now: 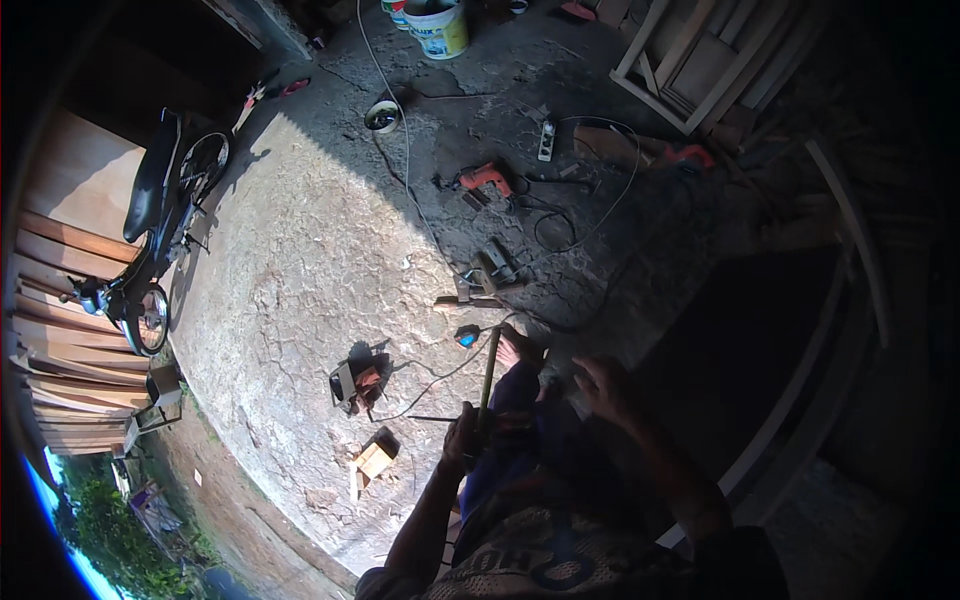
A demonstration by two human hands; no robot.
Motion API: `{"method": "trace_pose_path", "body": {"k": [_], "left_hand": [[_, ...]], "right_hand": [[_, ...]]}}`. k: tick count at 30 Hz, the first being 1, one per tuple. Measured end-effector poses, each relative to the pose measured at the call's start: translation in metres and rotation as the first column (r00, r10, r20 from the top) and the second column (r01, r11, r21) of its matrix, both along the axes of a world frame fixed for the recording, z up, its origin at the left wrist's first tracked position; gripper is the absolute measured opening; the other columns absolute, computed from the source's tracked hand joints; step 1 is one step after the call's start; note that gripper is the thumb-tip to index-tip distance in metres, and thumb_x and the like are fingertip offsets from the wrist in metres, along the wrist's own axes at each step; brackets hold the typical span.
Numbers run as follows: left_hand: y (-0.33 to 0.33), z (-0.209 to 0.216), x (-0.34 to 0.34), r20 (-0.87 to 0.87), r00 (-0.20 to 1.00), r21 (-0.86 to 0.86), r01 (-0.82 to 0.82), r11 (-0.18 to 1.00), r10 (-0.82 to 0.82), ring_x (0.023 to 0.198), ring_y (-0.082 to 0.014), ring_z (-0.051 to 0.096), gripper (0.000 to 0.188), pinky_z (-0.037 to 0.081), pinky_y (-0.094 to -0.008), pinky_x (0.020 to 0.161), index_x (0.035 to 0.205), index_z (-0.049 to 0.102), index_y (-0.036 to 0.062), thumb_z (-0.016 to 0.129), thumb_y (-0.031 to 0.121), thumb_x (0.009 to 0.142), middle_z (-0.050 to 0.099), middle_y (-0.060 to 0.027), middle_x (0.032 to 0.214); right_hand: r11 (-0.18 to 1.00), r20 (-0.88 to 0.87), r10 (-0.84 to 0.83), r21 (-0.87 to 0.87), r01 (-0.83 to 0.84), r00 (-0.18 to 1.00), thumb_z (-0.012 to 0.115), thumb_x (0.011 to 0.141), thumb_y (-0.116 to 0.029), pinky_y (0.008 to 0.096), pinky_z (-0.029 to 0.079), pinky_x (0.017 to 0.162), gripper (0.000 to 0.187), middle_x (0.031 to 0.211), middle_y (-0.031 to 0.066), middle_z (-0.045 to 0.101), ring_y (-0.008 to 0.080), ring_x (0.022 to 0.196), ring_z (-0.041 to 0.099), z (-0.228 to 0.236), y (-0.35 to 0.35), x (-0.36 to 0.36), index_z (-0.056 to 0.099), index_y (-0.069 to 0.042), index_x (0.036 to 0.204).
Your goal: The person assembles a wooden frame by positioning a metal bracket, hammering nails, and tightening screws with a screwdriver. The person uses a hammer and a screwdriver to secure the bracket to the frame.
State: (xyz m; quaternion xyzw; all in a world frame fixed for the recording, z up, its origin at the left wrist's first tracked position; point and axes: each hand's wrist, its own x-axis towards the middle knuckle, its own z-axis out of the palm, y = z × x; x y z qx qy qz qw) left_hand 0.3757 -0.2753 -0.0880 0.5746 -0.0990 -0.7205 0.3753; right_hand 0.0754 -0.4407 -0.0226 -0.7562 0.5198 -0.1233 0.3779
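Note:
My left hand [461, 436] is closed around the lower part of a long thin yellowish strip [489, 372], which points away from me. I cannot tell whether the strip is wood or something else. My right hand [602, 388] is raised to the right of it in shadow, fingers apart and nothing visible in them. Just beyond the strip's far end, a small blue tool [467, 336], perhaps a tape measure, lies on the ground. One of my feet [518, 346] shows beside the strip. A thin dark rod [430, 418] lies left of my left hand.
A dark metal tool [492, 268] and a red power drill [486, 179] lie ahead among cables, near a white power strip [547, 141]. Left are a boxy machine [357, 387], a wooden block [375, 459] and a motorcycle [150, 240]. Wooden frames [700, 70] lean at the back right.

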Motion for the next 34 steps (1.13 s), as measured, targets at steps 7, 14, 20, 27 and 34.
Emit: {"method": "trace_pose_path", "body": {"k": [7, 14, 20, 27, 34], "left_hand": [[-0.067, -0.039, -0.012, 0.123, 0.99, 0.101, -0.083, 0.991, 0.071, 0.064, -0.0143, 0.061, 0.042, 0.05, -0.0287, 0.063, 0.113, 0.067, 0.007, 0.033, 0.032, 0.115, 0.069, -0.0032, 0.087], [-0.154, -0.111, -0.013, 0.7, 0.713, -0.107, 0.158, 0.982, -0.039, 0.072, -0.0195, 0.069, 0.033, 0.055, -0.0349, 0.07, 0.12, 0.067, 0.0065, 0.042, 0.026, 0.113, 0.071, -0.0055, 0.082], [-0.254, -0.2, 0.007, 0.846, 0.509, -0.234, 0.085, 0.969, 0.159, 0.085, -0.0343, 0.075, 0.022, 0.059, -0.0435, 0.075, 0.115, 0.066, 0.0036, 0.06, 0.022, 0.106, 0.076, -0.0113, 0.092], [-0.299, -0.345, 0.051, 0.355, 0.711, -0.539, -0.376, 0.754, 0.607, 0.067, -0.0084, 0.048, 0.009, 0.043, -0.0229, 0.053, 0.098, 0.053, 0.0069, 0.059, 0.007, 0.106, 0.058, -0.006, 0.092], [-0.299, -0.401, 0.079, -0.177, 0.497, -0.506, -0.786, 0.354, 0.85, 0.057, -0.0148, 0.055, 0.02, 0.05, -0.0206, 0.044, 0.1, 0.057, 0.0068, 0.057, 0.025, 0.109, 0.063, -0.0135, 0.095]], "right_hand": [[0.982, -0.101, 0.078, 0.179, -0.059, 0.992, 0.068, 0.097, -0.021, 0.041, 0.058, 0.089, 0.03, 0.11, 0.0172, 0.076, 0.0335, 0.099, 0.074, -0.147, -0.109, 0.022, 0.073, -0.004, 0.122], [0.953, -0.147, 0.291, 0.128, -0.273, 0.945, 0.069, 0.096, -0.018, 0.0323, 0.055, 0.076, 0.023, 0.095, 0.0129, 0.076, 0.0192, 0.085, 0.073, -0.367, -0.195, 0.042, 0.074, -0.004, 0.114], [0.9, -0.183, 0.369, 0.317, -0.3, 0.911, 0.062, 0.096, -0.022, 0.0479, 0.058, 0.088, 0.027, 0.106, 0.0205, 0.075, 0.04, 0.102, 0.072, -0.465, -0.315, 0.1, 0.075, -0.007, 0.113], [0.838, -0.248, 0.45, -0.213, -0.502, 0.858, 0.067, 0.088, -0.019, 0.0476, 0.056, 0.083, 0.012, 0.094, 0.0134, 0.073, 0.0356, 0.091, 0.071, -0.623, -0.452, 0.144, 0.072, -0.011, 0.095], [0.548, -0.533, 0.422, -0.495, -0.675, 0.733, 0.076, 0.079, -0.019, 0.0551, 0.04, 0.105, 0.023, 0.11, 0.0023, 0.074, 0.0216, 0.124, 0.057, -0.688, -0.554, 0.227, 0.076, -0.015, 0.101]]}}
